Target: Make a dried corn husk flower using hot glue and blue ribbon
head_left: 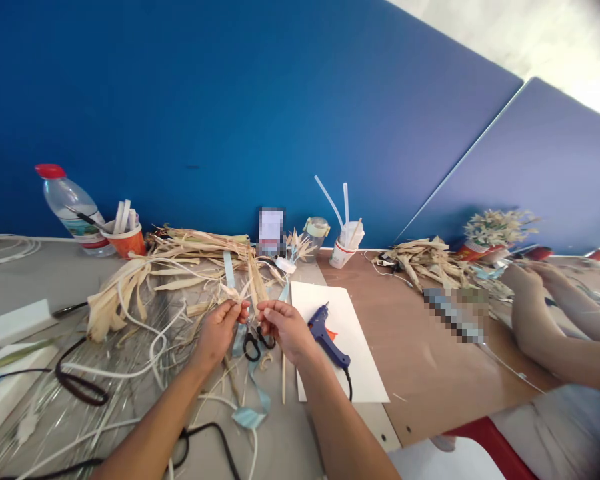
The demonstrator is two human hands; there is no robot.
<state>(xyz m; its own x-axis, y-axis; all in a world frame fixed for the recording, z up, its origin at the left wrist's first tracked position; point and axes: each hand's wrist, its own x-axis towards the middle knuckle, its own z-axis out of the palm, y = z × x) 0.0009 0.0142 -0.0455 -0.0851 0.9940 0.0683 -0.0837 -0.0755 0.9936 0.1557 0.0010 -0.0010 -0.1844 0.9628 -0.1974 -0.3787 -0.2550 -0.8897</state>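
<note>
Cream-coloured and dry, a small husk piece (231,292) is pinched between the thumb and forefinger of the left hand (223,328), to the left of the blue glue gun (325,337). That hand reaches forward, its back turned up and its forearm slanting inward; the right hand (290,328), nearer to the glue gun, mirrors it, thumb and forefinger drawn together at the near end of a tan husk strip (256,279) (whether they grip that strip, I cannot tell). Black-handled scissors (251,347) lie under the fingertips, likewise left of the glue gun. Beyond the glue gun and slightly right of it, a white paper cup (341,257) holds long translucent sticks (346,197); also beyond it stands a clear jar with a pale yellow lid (317,227). Far to its left, an orange paper cup (131,245) is filled with white sticks (125,217), and far to its right a red cup (470,251) bears dried husk flowers (497,228). The small husk piece aims its free end forward and leftward, its long axis slanting away from the glue gun, while the husk strip runs almost straight away from the person.
</note>
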